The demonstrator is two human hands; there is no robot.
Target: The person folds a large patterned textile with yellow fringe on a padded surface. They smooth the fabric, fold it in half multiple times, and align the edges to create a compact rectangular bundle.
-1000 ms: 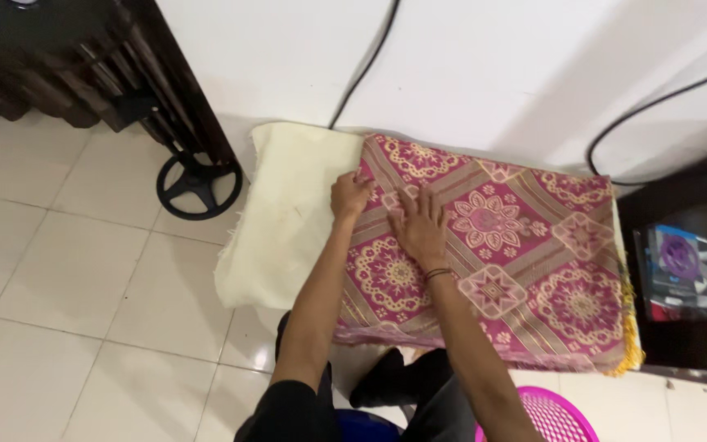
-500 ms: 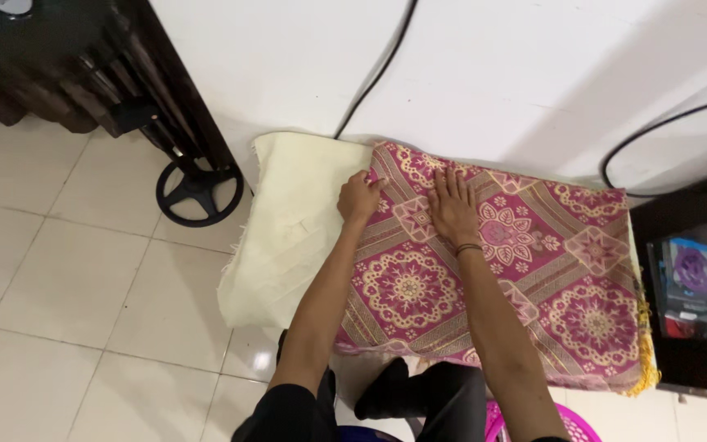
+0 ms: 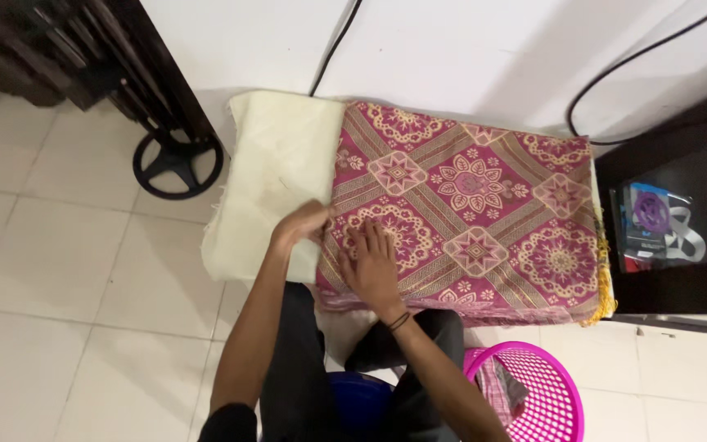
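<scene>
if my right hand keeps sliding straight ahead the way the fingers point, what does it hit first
The right hand lies flat on the magenta patterned cloth, fingers pointing toward the white wall. Straight on, it would only cross more cloth; the wall at the cloth's far edge looks like the first obstacle.

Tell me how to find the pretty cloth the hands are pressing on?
Look at the floor by the white wall, between the dark furniture on each side. The folded magenta cloth lies there, with the right hand flat on it and the left hand at its edge. Unlike the plain cream cloth under it, it has gold flower patterns.
</scene>
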